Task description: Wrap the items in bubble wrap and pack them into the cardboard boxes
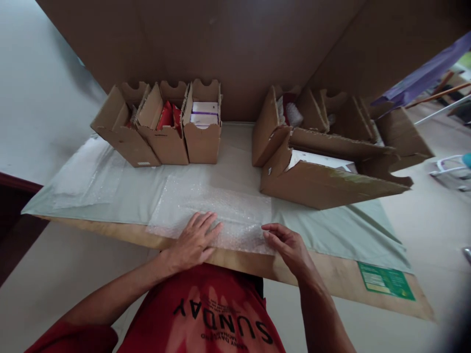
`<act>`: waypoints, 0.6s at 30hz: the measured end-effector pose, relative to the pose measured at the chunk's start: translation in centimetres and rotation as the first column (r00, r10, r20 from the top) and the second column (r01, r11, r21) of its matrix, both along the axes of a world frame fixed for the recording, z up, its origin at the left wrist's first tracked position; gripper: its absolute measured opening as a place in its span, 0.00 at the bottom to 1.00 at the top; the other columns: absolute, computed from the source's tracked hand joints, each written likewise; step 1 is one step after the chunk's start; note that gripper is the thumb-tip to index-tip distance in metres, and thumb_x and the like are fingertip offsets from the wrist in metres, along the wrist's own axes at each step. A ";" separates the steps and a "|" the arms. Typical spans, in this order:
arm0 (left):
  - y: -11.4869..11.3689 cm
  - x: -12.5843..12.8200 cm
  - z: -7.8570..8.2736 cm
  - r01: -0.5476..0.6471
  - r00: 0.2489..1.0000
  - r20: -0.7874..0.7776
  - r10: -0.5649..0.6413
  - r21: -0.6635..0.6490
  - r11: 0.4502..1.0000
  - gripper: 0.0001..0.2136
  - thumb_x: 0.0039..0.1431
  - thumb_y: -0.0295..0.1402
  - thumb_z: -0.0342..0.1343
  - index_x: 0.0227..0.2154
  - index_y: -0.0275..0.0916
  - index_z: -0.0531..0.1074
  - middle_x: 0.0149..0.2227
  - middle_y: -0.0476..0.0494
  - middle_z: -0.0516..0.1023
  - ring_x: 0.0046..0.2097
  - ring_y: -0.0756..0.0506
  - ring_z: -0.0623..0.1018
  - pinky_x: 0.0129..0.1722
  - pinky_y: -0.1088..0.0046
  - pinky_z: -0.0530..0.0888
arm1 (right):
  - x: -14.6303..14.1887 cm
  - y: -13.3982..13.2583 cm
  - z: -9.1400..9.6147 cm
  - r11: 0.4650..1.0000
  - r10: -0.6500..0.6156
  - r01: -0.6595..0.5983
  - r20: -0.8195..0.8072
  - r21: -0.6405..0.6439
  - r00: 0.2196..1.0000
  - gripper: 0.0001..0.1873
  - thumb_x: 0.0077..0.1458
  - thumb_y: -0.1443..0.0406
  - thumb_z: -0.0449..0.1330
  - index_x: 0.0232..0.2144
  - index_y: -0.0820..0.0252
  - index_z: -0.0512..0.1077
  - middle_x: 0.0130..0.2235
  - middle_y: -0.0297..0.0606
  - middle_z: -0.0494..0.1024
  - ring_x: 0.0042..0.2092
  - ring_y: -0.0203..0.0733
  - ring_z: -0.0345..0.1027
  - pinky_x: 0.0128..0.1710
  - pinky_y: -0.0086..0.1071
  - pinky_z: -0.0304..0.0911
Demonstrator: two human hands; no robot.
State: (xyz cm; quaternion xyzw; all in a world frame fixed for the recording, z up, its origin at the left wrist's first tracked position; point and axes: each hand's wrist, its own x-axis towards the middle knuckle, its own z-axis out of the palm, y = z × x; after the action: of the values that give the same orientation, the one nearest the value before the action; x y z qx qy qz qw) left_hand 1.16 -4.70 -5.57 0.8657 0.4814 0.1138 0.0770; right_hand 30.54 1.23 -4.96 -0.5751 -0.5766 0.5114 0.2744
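A clear sheet of bubble wrap (221, 206) lies flat on the cloth at the table's near edge, in front of me. My left hand (196, 235) rests on its near part, palm down with the fingers spread. At the sheet's right end, my right hand (285, 240) has its thumb and forefinger brought together in a pinch on the wrap. The other fingers of that hand curl underneath and are partly hidden. Whether the wrap is a single layer or a bag, I cannot tell.
More bubble wrap (88, 174) lies on the left of the pale green cloth (327, 230). Cardboard file boxes stand behind, one with red packets (167, 116), another with white boxes (204, 113). A large cardboard box (331, 184) lies right. Tall cardboard panels (235, 54) close the back.
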 end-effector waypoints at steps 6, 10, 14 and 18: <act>1.2 -0.2 1.1 -0.014 0.996 0.089 0.020 -0.064 0.998 0.17 0.54 0.17 0.50 0.41 0.40 0.76 0.43 0.40 0.83 0.46 0.40 0.81 0.55 0.54 0.73 | 4.5 -0.8 0.4 0.978 0.060 -0.060 0.004 0.200 0.998 0.33 0.51 0.39 0.65 0.51 0.53 0.77 0.52 0.47 0.80 0.52 0.56 0.74 0.49 0.44 0.70; 2.1 0.2 3.0 0.004 0.997 0.075 0.003 -0.097 0.995 0.11 0.58 0.20 0.49 0.33 0.39 0.75 0.33 0.42 0.82 0.37 0.41 0.80 0.46 0.59 0.74 | 6.5 -1.1 0.8 0.936 0.221 -0.211 -0.003 0.281 0.975 0.50 0.44 0.36 0.68 0.65 0.46 0.65 0.68 0.47 0.66 0.67 0.61 0.59 0.61 0.51 0.64; 3.2 0.7 4.0 0.041 0.999 0.041 -0.035 -0.149 0.988 0.11 0.62 0.23 0.48 0.28 0.40 0.74 0.29 0.44 0.81 0.34 0.42 0.80 0.43 0.60 0.74 | 4.2 -0.3 -0.1 0.946 0.183 -0.205 0.106 0.252 0.977 0.27 0.53 0.48 0.67 0.52 0.51 0.77 0.55 0.44 0.79 0.57 0.55 0.72 0.54 0.46 0.69; 3.5 -3.0 5.0 -0.071 0.995 0.055 0.084 -0.205 0.976 0.07 0.60 0.31 0.54 0.34 0.41 0.78 0.36 0.42 0.85 0.40 0.39 0.82 0.45 0.60 0.76 | 1.9 0.6 -1.7 0.984 0.026 -0.030 0.026 0.175 0.999 0.17 0.55 0.50 0.62 0.28 0.57 0.78 0.30 0.39 0.80 0.34 0.46 0.74 0.37 0.38 0.69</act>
State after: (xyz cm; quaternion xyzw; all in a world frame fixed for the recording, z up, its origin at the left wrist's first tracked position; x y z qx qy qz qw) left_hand -1.80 -1.25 -0.54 0.8298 0.5213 0.0942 0.1755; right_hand 32.42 1.82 -6.64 -0.5464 -0.6305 0.4558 0.3099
